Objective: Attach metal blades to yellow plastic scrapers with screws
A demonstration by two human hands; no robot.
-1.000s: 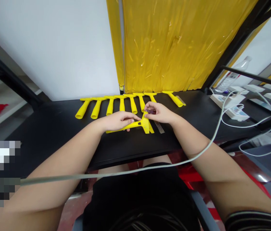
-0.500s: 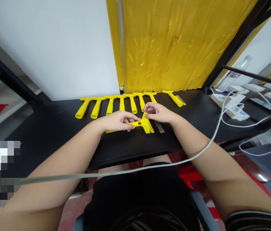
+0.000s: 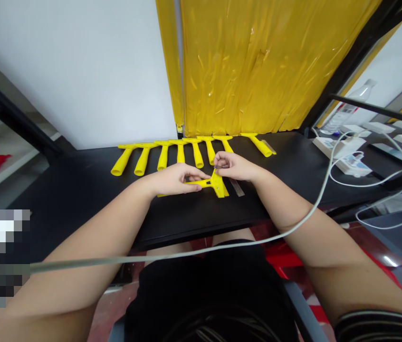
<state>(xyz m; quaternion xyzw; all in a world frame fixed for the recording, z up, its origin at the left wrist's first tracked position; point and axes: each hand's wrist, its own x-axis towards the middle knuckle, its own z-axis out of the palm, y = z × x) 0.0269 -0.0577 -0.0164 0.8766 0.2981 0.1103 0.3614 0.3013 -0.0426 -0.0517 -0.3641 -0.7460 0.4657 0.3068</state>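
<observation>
Yellow scraper [image 3: 218, 188] sits over the middle of the black desk [image 3: 186, 216], its head towards the right. The left hand [image 3: 181, 179] grips its handle; the right hand [image 3: 234, 166] pinches a dark piece [image 3: 218, 166], too small to make out, at the head's far end. Just right of the head lies a thin strip [image 3: 237, 187]. Beyond the hands, seven more scrapers [image 3: 163, 157] stand in a row, another apart to the right. Farther right are a bottle [image 3: 350, 107] and white cables [image 3: 320, 190].
</observation>
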